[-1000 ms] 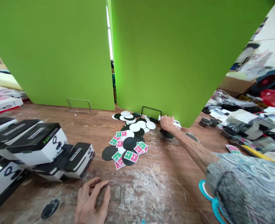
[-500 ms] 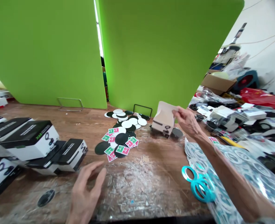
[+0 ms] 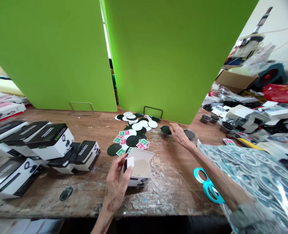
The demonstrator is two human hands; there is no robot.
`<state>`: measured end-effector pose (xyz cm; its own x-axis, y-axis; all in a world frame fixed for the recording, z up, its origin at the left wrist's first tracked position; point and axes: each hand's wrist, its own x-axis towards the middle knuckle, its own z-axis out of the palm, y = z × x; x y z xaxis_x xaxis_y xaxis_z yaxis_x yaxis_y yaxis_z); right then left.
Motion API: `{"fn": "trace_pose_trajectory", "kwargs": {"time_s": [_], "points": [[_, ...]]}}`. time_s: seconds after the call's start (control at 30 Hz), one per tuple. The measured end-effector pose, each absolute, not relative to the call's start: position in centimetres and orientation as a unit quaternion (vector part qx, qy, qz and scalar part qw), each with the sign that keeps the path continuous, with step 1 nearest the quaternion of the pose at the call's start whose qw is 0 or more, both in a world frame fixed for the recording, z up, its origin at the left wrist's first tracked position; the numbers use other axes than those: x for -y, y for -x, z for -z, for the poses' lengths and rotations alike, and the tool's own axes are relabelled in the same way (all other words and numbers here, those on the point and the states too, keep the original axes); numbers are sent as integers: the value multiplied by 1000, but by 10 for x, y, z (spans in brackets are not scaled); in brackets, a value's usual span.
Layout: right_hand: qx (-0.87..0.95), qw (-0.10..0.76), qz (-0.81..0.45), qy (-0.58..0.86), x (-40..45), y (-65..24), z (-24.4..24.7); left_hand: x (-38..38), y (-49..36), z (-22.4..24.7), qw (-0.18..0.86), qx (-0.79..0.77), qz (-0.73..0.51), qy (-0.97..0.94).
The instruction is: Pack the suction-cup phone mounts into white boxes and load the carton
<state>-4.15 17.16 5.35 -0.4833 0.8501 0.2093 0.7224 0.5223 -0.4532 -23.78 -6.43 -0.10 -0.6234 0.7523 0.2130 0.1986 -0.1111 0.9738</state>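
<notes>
My left hand [image 3: 116, 183] grips the side of an open white product box [image 3: 140, 170], whose flaps stand up and whose inside shows pale. My right hand [image 3: 180, 134] lies farther back on the table, its fingertips beside a black round disc [image 3: 166, 130] and close to a grey metal disc [image 3: 189, 134]. It seems to hold nothing. A loose pile of black and white discs [image 3: 134, 128] and pink-green printed cards [image 3: 144, 144] spreads behind the box, which hides part of it.
Black-and-white boxes [image 3: 49, 141] stand in a row at the left. Teal scissors [image 3: 208, 186] lie on a patterned plastic sheet [image 3: 251, 172] at the right. Green panels [image 3: 170, 55] rise behind the table, and packaging clutter covers the right side.
The white box has passed from my right hand to my left and now sits nearer me, opened. My right hand has moved back to the discs.
</notes>
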Motion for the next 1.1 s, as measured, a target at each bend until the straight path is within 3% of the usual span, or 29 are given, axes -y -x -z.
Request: {"fn": "trace_pose_trajectory", "kwargs": {"time_s": [0.1,0.23,0.57,0.87,1.1], "points": [[862,136,-136,469,-204,47,-46,69,239,10,170,-645,-623,-408],[870,102,-150,458,-223,51,-37,75,238,21,106,-673,-598,-421],[871,120,-202,431,-221,41,-13,75,223,25,121,-689,-619,-357],[845,201,-299,395,-161,35,-17,73,214,22,129,-669,-644,-348],[754,413,-378,343,-28,25,-81,73,207,18,123,-664,-652,-346]]}}
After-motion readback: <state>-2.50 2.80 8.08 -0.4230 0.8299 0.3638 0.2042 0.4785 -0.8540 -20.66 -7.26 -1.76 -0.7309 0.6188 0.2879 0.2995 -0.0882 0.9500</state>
